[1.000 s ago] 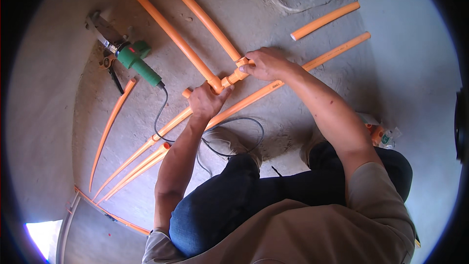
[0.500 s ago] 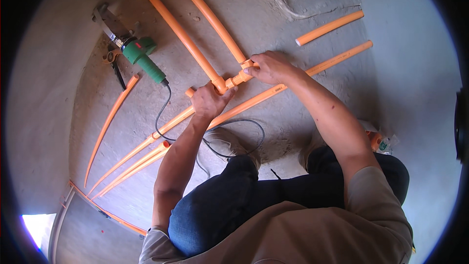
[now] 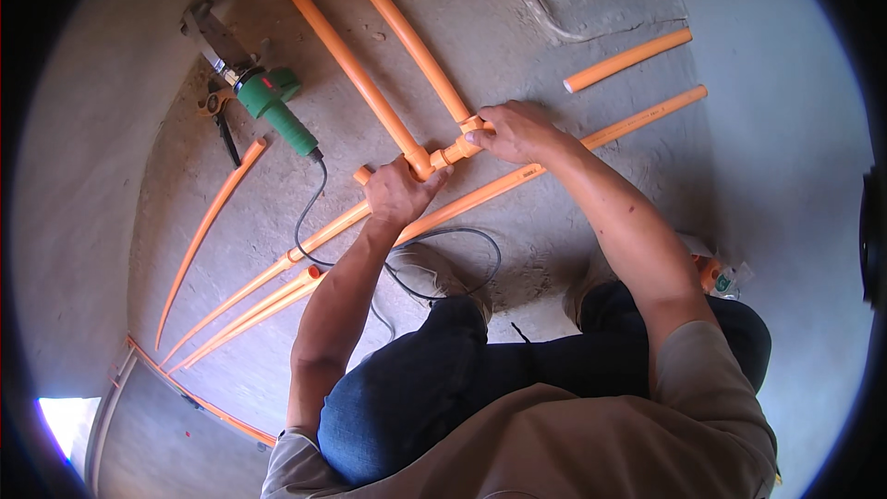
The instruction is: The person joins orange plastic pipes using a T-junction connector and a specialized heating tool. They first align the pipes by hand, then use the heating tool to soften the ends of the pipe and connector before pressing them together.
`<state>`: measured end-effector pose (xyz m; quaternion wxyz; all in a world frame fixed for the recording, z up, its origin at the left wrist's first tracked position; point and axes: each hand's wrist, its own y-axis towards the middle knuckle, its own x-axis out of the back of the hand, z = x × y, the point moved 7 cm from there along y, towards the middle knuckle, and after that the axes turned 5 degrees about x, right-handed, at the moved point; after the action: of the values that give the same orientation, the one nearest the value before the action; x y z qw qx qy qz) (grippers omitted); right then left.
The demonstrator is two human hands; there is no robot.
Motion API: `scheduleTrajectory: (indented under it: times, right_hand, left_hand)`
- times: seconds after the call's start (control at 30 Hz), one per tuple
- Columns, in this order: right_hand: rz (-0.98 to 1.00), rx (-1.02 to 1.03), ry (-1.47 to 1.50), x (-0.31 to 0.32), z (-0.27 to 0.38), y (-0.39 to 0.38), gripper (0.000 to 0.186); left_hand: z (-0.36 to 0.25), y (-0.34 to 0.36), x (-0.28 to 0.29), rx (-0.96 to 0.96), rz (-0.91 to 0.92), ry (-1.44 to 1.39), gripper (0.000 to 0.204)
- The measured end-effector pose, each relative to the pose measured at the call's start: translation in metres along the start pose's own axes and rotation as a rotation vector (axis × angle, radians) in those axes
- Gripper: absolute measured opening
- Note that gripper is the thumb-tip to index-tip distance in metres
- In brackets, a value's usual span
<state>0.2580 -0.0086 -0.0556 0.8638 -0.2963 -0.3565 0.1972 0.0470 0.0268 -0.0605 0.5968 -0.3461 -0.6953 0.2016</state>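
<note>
Clasping orange elbow (image 3: 420, 164) with left hand (image 3: 399, 194), pinching orange tee (image 3: 467, 141) with right hand (image 3: 517, 132); best held straight, pressed evenly.

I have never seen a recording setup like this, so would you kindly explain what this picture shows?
There is no robot here: a person works with two bare hands. The view comes from a camera worn on the head, looking down, so the forearms and knees show too. Its wide fisheye lens bends straight edges toward the rim.

The left hand grips an orange corner joint, while the fingers of the right hand hold an orange branching fitting. Both pieces belong to one joined run of pipe.

On the rough grey floor lie a green-handled tool with a dark cable, a short loose pipe and a longer pipe passing under the right forearm.
</note>
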Motion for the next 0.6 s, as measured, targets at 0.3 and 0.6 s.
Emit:
scheduleTrajectory:
  times: [0.3, 0.6]
  right_hand:
    - [-0.029, 0.039, 0.009, 0.002, 0.002, -0.003, 0.046]
    - [-0.024, 0.036, 0.003, 0.002, 0.008, -0.002, 0.049]
  left_hand:
    - [-0.004, -0.003, 0.003, -0.007, -0.002, -0.034, 0.075]
    - [-0.002, -0.007, 0.014, -0.081, -0.066, -0.113, 0.068]
